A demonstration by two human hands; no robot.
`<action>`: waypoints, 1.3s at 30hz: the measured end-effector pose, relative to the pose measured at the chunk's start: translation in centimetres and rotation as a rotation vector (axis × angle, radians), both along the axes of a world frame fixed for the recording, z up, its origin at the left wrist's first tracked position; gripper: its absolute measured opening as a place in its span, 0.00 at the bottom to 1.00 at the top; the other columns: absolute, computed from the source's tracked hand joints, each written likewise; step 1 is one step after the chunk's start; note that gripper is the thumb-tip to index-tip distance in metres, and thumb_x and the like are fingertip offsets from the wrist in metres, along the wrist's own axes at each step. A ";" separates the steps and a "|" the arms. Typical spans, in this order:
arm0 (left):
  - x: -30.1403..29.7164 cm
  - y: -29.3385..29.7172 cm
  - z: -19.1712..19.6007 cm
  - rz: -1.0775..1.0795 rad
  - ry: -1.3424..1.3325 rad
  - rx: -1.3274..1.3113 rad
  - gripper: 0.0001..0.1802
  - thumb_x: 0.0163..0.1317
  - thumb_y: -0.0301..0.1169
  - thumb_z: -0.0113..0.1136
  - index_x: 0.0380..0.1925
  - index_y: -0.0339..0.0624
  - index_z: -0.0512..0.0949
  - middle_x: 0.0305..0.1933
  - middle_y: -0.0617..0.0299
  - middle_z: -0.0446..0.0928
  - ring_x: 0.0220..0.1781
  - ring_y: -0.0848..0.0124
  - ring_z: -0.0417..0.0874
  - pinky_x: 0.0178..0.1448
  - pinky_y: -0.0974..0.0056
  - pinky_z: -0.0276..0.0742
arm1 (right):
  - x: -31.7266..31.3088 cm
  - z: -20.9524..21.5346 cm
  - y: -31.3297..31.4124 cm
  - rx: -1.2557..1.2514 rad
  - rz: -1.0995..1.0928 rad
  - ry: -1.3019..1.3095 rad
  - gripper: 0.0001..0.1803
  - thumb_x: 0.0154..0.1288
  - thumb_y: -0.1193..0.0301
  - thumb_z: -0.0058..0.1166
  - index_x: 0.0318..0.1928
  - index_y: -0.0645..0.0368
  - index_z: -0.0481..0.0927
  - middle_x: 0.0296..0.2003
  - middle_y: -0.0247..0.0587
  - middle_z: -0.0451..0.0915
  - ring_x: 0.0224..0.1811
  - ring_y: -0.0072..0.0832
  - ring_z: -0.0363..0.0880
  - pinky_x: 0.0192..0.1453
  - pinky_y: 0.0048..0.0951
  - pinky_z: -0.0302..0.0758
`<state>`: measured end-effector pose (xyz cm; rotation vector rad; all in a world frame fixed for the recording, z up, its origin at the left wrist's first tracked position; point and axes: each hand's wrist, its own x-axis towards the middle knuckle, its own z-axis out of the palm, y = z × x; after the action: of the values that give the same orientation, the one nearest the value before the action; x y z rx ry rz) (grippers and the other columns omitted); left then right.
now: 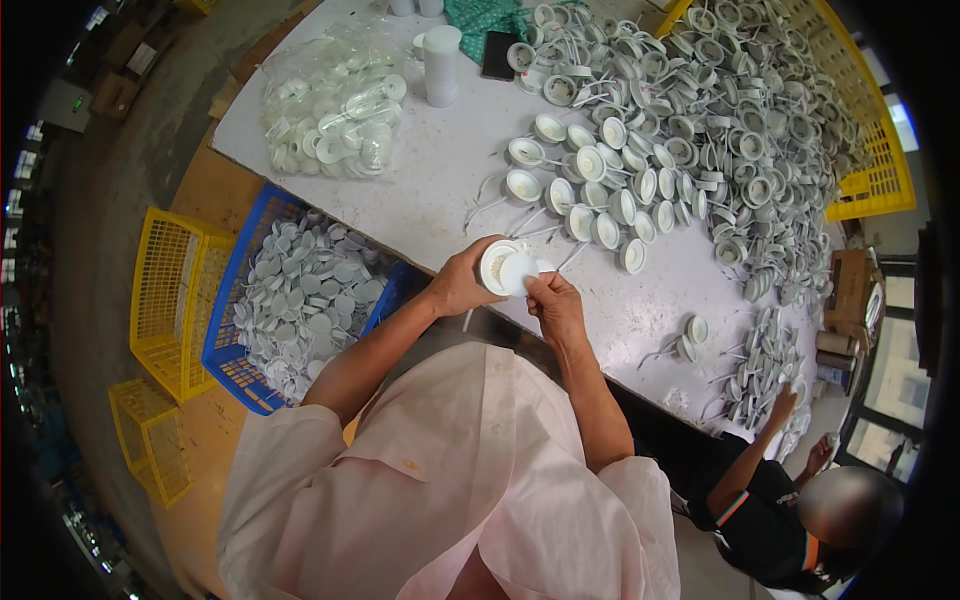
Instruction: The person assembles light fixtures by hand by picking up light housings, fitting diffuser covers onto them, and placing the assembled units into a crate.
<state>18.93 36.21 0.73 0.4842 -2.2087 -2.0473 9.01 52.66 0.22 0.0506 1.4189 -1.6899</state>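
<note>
My left hand [464, 281] is wrapped round a small round white downlight [492, 262], its yellowish inside facing up. Between the fingers of my right hand [557, 306] is a flat white disc cover [518, 274], overlapping the downlight's right part. Both hands are close together over the near table edge. Just beyond them lies a group of similar open downlights [590, 163] with white cables. A clear plastic bag of white discs [335, 125] rests at the far left of the table, near an upright stack of discs [441, 70].
A blue crate [222, 330] full of white round pieces stands by my left arm, beside yellow crates [150, 300]. Grey-white downlights [740, 120] are heaped at the right by a yellow basket [880, 190]. A dark phone [498, 55] lies at the back. Another person [760, 520] works at lower right.
</note>
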 end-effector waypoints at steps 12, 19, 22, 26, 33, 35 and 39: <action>0.3 0.0 0.4 -0.078 0.029 0.075 0.44 0.40 0.25 0.69 0.61 0.44 0.61 0.51 0.54 0.74 0.54 0.67 0.75 0.57 0.64 0.70 | 0.7 0.5 -1.3 0.017 -0.040 0.038 0.12 0.54 0.75 0.62 0.32 0.54 0.69 0.24 0.28 0.75 0.22 0.15 0.74 0.23 0.15 0.71; 0.3 -0.2 1.4 -0.161 0.061 0.006 0.38 0.53 0.31 0.63 0.63 0.41 0.57 0.50 0.56 0.72 0.49 0.71 0.75 0.49 0.67 0.75 | 1.0 0.7 -1.4 -0.017 -0.050 0.053 0.12 0.54 0.78 0.61 0.32 0.56 0.69 0.24 0.27 0.73 0.21 0.13 0.70 0.24 0.15 0.71; 0.0 0.0 1.5 -0.129 -0.217 0.095 0.27 0.61 0.33 0.54 0.60 0.45 0.62 0.42 0.59 0.75 0.37 0.76 0.77 0.36 0.72 0.76 | 1.0 1.0 -1.6 -0.008 -0.056 0.040 0.12 0.54 0.79 0.61 0.32 0.56 0.69 0.23 0.27 0.73 0.21 0.12 0.69 0.24 0.15 0.71; -0.5 1.3 1.0 0.069 -0.097 0.117 0.20 0.63 0.35 0.50 0.55 0.46 0.67 0.30 0.59 0.75 0.21 0.75 0.73 0.23 0.70 0.71 | 1.0 0.9 -1.6 -0.031 -0.051 0.063 0.12 0.54 0.79 0.61 0.31 0.56 0.69 0.23 0.27 0.73 0.21 0.12 0.69 0.25 0.15 0.70; -0.6 1.5 0.2 0.078 0.026 -0.029 0.15 0.67 0.34 0.47 0.52 0.44 0.68 0.38 0.60 0.76 0.33 0.76 0.76 0.30 0.72 0.75 | 0.6 0.2 -1.5 -0.003 -0.005 0.101 0.12 0.54 0.78 0.62 0.28 0.56 0.69 0.22 0.28 0.73 0.21 0.13 0.69 0.25 0.16 0.69; -0.7 1.3 0.5 0.062 -0.012 -0.026 0.15 0.67 0.34 0.46 0.52 0.43 0.68 0.39 0.59 0.76 0.34 0.75 0.77 0.32 0.72 0.75 | 0.3 0.0 -1.5 0.006 0.018 0.095 0.12 0.54 0.76 0.62 0.28 0.55 0.69 0.22 0.28 0.72 0.20 0.15 0.69 0.24 0.16 0.70; -0.7 0.9 0.3 0.031 0.006 0.026 0.16 0.67 0.36 0.46 0.52 0.41 0.68 0.41 0.58 0.75 0.39 0.74 0.77 0.41 0.70 0.75 | -0.1 -0.3 -1.4 -0.009 0.073 0.069 0.11 0.55 0.74 0.62 0.29 0.55 0.70 0.22 0.29 0.72 0.21 0.16 0.70 0.25 0.17 0.72</action>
<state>18.19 37.11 0.99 0.5107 -2.1602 -2.0616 8.92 51.24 -0.04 -0.0645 1.4462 -1.6515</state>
